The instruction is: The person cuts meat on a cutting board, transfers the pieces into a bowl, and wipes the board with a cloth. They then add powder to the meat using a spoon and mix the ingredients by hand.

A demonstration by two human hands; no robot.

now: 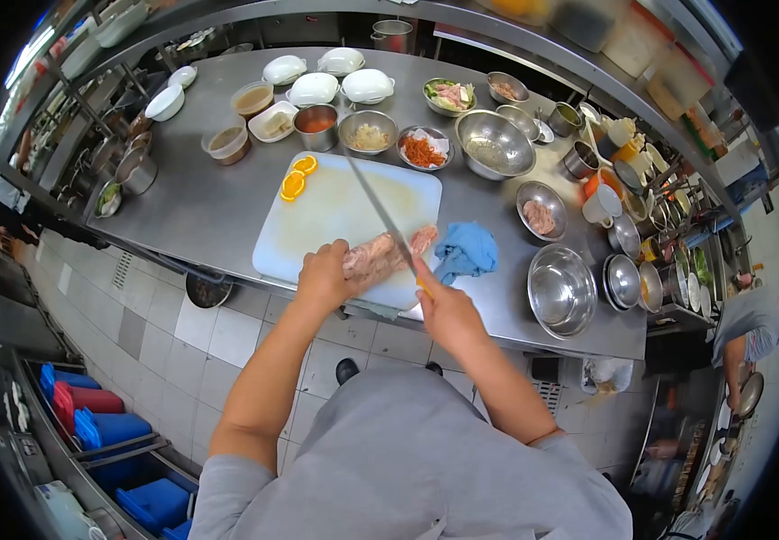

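A white cutting board [326,211] lies on the steel table, with a piece of raw meat [373,261] near its front right. My left hand [325,274] presses on the left end of the meat, fingers bent over it. My right hand [443,301] is closed around the yellow handle of a long knife [374,200], whose blade crosses the meat and points to the back left. A smaller cut piece [423,238] sits right of the blade. Orange slices [292,185] rest at the board's back left. A crumpled blue cloth [468,250] touches the board's right side.
Empty metal bowls [562,290] stand at the right, near a bowl of meat [541,217]. Behind the board are a bowl of shredded orange food [423,149], a red sauce pot [317,128] and white lidded dishes [313,89]. A co-worker's arm [733,364] shows at far right.
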